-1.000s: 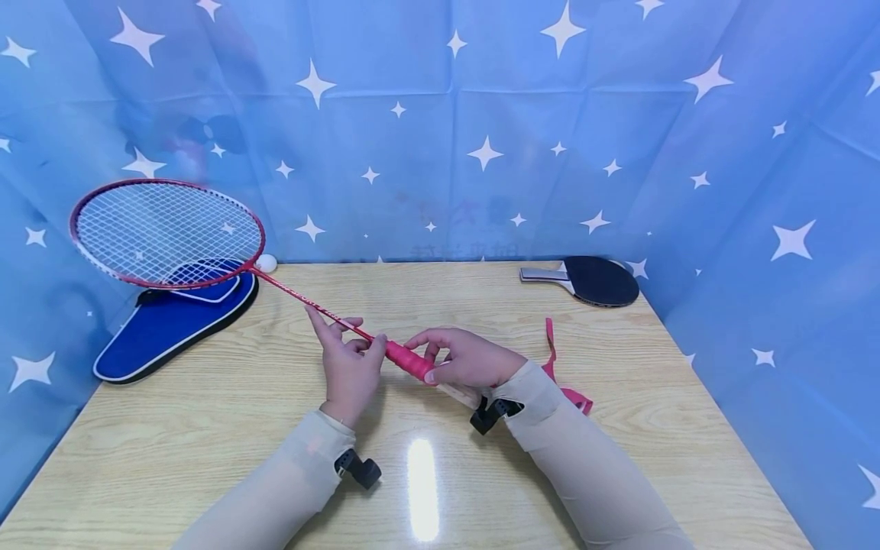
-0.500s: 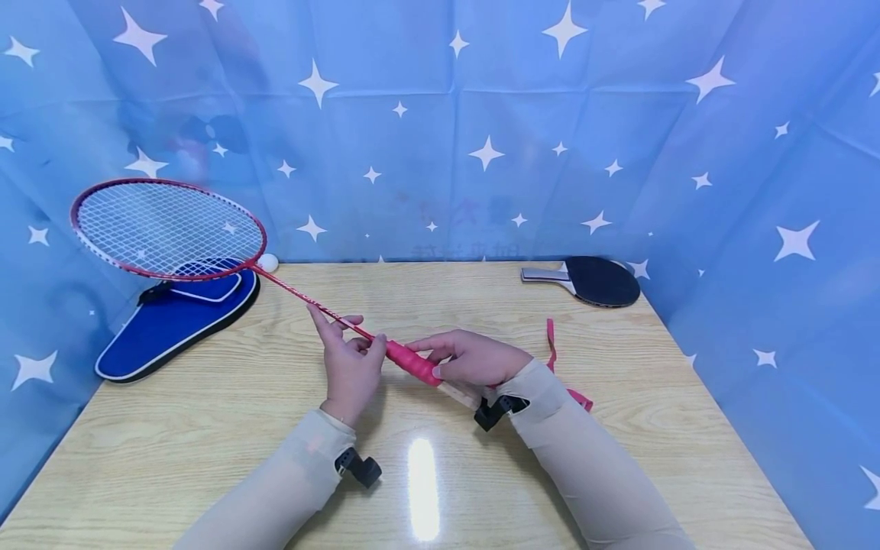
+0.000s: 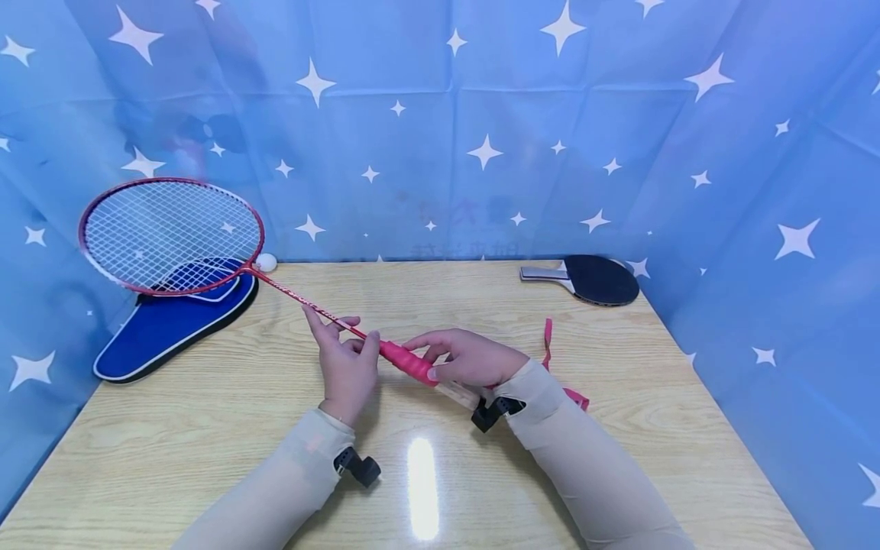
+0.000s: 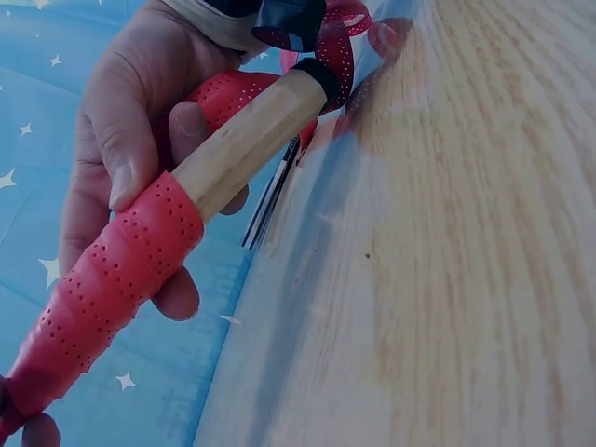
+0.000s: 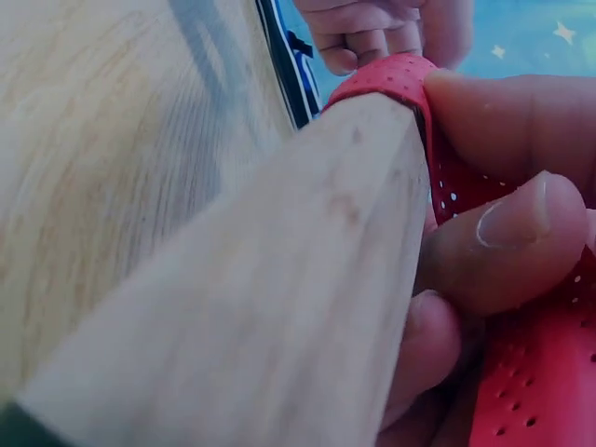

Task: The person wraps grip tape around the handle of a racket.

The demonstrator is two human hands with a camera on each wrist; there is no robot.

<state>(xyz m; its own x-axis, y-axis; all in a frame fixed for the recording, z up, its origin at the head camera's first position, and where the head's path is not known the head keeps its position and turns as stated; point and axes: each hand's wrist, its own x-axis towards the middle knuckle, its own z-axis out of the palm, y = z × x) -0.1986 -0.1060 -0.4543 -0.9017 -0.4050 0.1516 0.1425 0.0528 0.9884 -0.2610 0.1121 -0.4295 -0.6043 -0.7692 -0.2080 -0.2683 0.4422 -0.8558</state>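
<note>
A red-and-white badminton racket (image 3: 282, 288) is held slantwise above the table, its strung head at the left. My left hand (image 3: 347, 374) holds the shaft just above the handle, thumb and fingers around it. Perforated pink-red grip tape (image 4: 121, 279) is wound over the upper handle. Below the winding, the bare wooden handle (image 4: 251, 140) shows, with a black end. My right hand (image 3: 474, 359) pinches the tape at the lower edge of the winding. Loose tape (image 5: 531, 382) runs through its fingers and trails to the table behind the right wrist.
On the table (image 3: 481, 496), a blue paddle case (image 3: 165, 340) lies at the left, under the racket head. A white ball (image 3: 266, 263) sits beside it. A black table tennis paddle (image 3: 601, 281) lies at the back right. A starry blue curtain (image 3: 412, 137) encloses the table.
The racket head has rolled slightly one way and back, now tipping a little more toward the camera. Both hands stay nearly in place, still at the shaft and the tape.
</note>
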